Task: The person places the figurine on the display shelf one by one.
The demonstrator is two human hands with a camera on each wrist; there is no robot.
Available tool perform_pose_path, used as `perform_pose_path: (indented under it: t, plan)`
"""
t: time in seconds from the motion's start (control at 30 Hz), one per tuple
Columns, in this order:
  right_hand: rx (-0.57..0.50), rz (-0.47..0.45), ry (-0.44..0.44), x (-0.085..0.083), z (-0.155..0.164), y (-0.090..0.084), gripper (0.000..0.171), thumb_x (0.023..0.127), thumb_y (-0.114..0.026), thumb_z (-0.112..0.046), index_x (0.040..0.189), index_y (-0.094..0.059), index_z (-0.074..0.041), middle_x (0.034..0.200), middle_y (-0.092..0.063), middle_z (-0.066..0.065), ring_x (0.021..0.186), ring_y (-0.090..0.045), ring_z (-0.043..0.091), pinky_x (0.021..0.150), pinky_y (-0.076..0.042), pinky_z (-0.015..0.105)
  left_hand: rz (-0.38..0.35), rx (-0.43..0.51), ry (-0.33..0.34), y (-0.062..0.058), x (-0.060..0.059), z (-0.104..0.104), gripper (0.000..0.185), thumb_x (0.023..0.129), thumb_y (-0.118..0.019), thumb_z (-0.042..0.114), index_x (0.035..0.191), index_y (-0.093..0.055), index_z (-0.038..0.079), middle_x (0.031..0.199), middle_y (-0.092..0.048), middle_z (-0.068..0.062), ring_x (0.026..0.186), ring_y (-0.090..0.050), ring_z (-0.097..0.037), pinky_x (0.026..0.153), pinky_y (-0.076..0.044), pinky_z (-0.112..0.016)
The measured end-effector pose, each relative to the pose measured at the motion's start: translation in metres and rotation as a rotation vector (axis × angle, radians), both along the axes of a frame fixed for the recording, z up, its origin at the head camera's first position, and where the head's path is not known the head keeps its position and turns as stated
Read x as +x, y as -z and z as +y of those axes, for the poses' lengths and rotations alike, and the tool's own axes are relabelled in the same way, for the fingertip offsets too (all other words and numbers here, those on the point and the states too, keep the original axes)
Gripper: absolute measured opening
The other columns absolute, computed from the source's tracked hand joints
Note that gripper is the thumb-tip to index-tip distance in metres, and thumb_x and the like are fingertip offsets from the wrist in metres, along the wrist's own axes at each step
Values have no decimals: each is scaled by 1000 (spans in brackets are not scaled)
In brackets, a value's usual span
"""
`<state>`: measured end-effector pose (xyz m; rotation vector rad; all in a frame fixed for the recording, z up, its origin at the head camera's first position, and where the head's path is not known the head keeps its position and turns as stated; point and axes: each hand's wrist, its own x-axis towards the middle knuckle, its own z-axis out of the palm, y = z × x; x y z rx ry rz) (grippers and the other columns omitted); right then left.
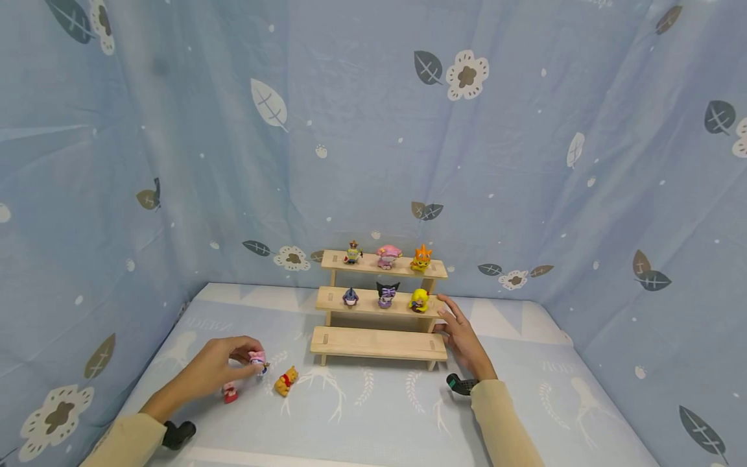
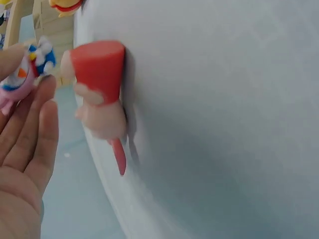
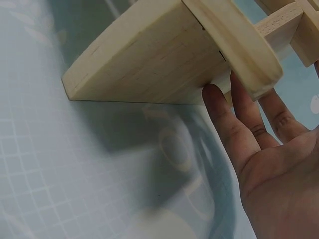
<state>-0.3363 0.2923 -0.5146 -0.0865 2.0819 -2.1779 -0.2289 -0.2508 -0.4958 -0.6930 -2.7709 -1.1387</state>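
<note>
My left hand (image 1: 218, 366) pinches a small pink, white and blue figurine (image 1: 257, 361) between thumb and fingers; an orange spot shows on its white face in the left wrist view. Just below that hand, a red and pale pink pig figurine (image 2: 99, 89) lies on the cloth. To the right lies a yellow bear figurine in a red top (image 1: 286, 381). My right hand (image 1: 465, 340) is at the right end of a three-tier wooden display stand (image 1: 379, 342). Its extended fingertips (image 3: 217, 99) touch the stand's side, near the end of the middle tier.
Three figurines stand on the top tier, among them a pink one (image 1: 388, 257) and an orange-yellow one (image 1: 421, 258). Three more occupy the middle tier, including a black-hooded one (image 1: 386, 295). The bottom tier is bare wood. Patterned blue curtains (image 1: 373, 149) surround the cloth-covered table (image 1: 379, 421).
</note>
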Motion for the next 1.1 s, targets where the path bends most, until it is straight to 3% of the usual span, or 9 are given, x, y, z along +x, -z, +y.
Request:
perform_pose_path:
  t: [0.17, 0.4, 0.73, 1.1]
  plan:
    - [-3, -2, 3, 0, 0, 0, 54, 106, -57, -41, 156, -38, -35, 156, -39, 12, 104, -60, 24, 89, -54, 45, 4, 44, -45, 0, -1, 6, 28, 89, -83, 32, 110, -72, 18, 94, -70, 14, 84, -67, -5, 77, -60, -36]
    - [2, -8, 3, 0, 1, 1, 53, 107, -56, -42, 156, -38, -36, 155, -39, 12, 104, -60, 25, 88, -54, 44, 2, 71, -112, -5, -3, 14, 35, 87, -84, 35, 115, -74, 17, 105, -71, 10, 92, -69, -9, 83, -60, -39]
    - [-3, -4, 1, 0, -1, 0, 54, 106, -56, -42, 157, -38, -35, 156, -37, 11, 103, -60, 23, 88, -54, 43, 60, 104, -58, -17, -7, 32, 32, 88, -83, 35, 115, -75, 21, 99, -69, 15, 87, -67, -4, 81, -60, -43]
    - [-14, -2, 3, 1, 0, 0, 54, 106, -56, -42, 157, -38, -35, 155, -39, 12, 102, -59, 23, 88, -53, 44, 78, 165, -98, -27, -16, 51, 33, 84, -88, 28, 113, -74, 21, 99, -71, 12, 85, -67, -8, 75, -59, -31]
